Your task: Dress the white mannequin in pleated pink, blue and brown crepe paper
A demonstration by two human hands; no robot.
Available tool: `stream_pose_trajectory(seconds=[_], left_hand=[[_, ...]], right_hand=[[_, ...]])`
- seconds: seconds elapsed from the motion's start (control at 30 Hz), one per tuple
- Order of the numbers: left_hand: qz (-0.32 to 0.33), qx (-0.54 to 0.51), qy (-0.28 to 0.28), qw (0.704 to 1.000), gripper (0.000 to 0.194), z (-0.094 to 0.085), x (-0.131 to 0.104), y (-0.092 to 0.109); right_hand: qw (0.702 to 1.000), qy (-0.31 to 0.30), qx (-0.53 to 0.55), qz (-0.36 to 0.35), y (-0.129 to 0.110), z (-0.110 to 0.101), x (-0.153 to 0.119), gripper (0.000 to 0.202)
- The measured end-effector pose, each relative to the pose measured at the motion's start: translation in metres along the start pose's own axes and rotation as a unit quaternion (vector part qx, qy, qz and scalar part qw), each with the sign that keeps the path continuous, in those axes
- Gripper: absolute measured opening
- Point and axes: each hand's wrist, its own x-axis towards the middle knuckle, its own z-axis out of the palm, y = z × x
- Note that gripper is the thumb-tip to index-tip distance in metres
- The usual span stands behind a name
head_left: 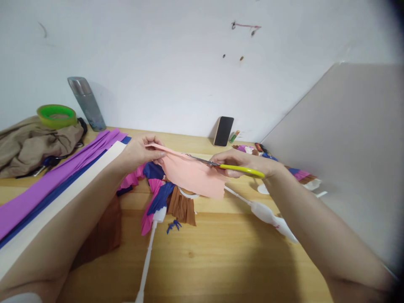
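Note:
A peach sheet of thin material hangs above the table. My left hand pinches its upper left edge between thumb and fingers. In my right hand are scissors with yellow handles, their blades pointing left along the sheet's top edge. Below the sheet, pleated blue, pink and brown pieces lie on the wooden table. A white stick runs from these pieces toward the front edge. The sheet partly hides a white ring.
Purple, blue and cream strips lie left, beside brown cloth, green tape and a bottle. A phone leans on the wall. Right are a white wrapped stick and pleated scraps.

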Motion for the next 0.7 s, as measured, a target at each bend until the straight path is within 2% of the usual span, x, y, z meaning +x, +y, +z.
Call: stream_pose_trajectory(seconds=[0.13,0.4,0.7], left_hand=[[0.011,-0.001,-0.007,1.000,0.021,0.001,-0.001,-0.002],[0.015,0.011,-0.020,1.000,0.021,0.001,-0.001,-0.003],[0.007,0.013,-0.014,1.000,0.023,0.002,-0.002,-0.001]], right_hand=[[0.998,-0.019,0.058,0.035,-0.005,0.002,0.002,0.038],[0.995,-0.048,0.077,0.030,-0.013,0.003,0.003,0.047],[0.999,-0.034,0.033,0.014,-0.010,0.002,0.003,0.048]])
